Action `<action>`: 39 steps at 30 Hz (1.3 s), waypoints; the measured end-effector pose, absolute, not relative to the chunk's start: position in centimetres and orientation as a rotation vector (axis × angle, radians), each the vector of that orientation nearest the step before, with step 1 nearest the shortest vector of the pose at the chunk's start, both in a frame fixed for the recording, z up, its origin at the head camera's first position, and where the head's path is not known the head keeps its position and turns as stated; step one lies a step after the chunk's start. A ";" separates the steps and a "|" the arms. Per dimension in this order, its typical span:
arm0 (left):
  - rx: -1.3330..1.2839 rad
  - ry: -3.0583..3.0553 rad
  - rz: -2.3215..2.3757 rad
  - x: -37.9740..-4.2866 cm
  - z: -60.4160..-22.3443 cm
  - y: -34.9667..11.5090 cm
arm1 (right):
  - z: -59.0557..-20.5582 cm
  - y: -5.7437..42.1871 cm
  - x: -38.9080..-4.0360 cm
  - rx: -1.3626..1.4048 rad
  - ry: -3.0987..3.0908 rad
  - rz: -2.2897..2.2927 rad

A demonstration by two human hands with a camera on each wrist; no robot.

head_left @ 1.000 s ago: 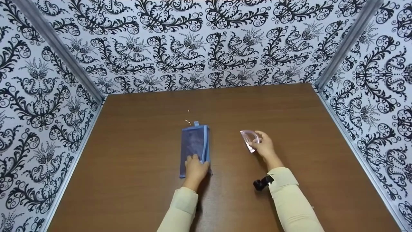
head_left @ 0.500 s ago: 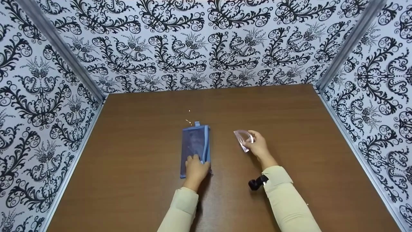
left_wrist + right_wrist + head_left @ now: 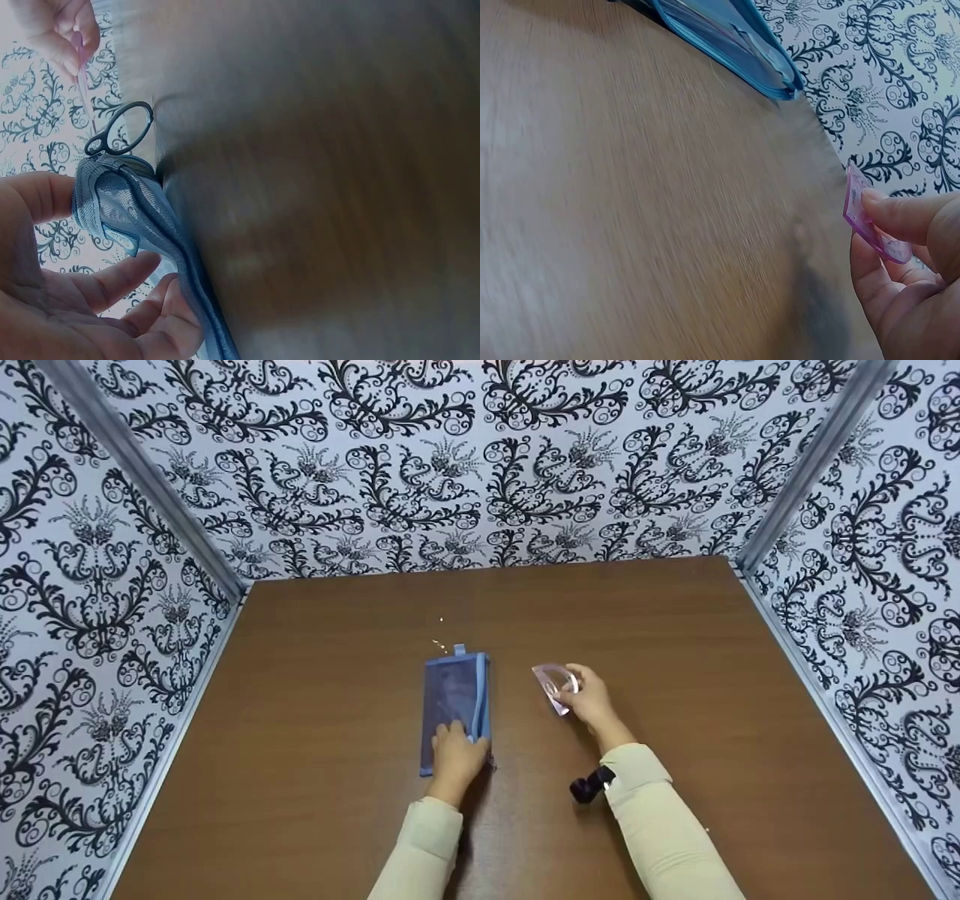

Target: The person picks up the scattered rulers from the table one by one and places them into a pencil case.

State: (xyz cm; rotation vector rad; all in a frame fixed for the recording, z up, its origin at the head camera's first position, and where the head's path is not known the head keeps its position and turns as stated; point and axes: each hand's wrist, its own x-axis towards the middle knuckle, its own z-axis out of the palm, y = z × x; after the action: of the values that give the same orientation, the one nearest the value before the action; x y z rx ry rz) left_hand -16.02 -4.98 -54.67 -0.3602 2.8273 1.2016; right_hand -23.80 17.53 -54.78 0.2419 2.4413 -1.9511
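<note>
A blue mesh zip pouch lies lengthwise on the brown table. My left hand holds its near end, thumb at the right edge and fingers over the mesh. In the left wrist view, a dark ring sticks out from the pouch's end near my thumb. To the right of the pouch, my right hand pinches a clear pinkish protractor between thumb and fingers, above the table. The pouch's blue zip side gapes toward that hand in the right wrist view.
White walls with black scrollwork enclose the table at the back and both sides. Metal posts stand at the corners. A black wrist camera juts from the right sleeve, low over the table.
My right hand has moved left with the protractor, closer to the pouch. The left hand and the pouch stay where they were.
</note>
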 end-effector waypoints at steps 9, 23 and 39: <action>-0.370 2.810 1.219 -16.0 -54.8 -5.1 | -55.1 16.1 -23.7 0.228 2.425 -1.966; -0.352 2.847 1.209 -16.0 -54.6 -5.0 | -55.0 14.4 -23.3 0.186 2.410 -1.975; -0.358 2.882 1.218 -15.9 -54.8 -5.0 | -55.3 12.8 -23.0 0.174 2.379 -1.931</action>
State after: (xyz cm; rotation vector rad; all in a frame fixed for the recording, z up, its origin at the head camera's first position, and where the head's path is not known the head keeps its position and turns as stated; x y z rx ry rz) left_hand -15.86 -5.00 -54.82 -0.3578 2.8820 1.2182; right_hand -23.01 12.75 -55.34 0.1736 2.3790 -1.9310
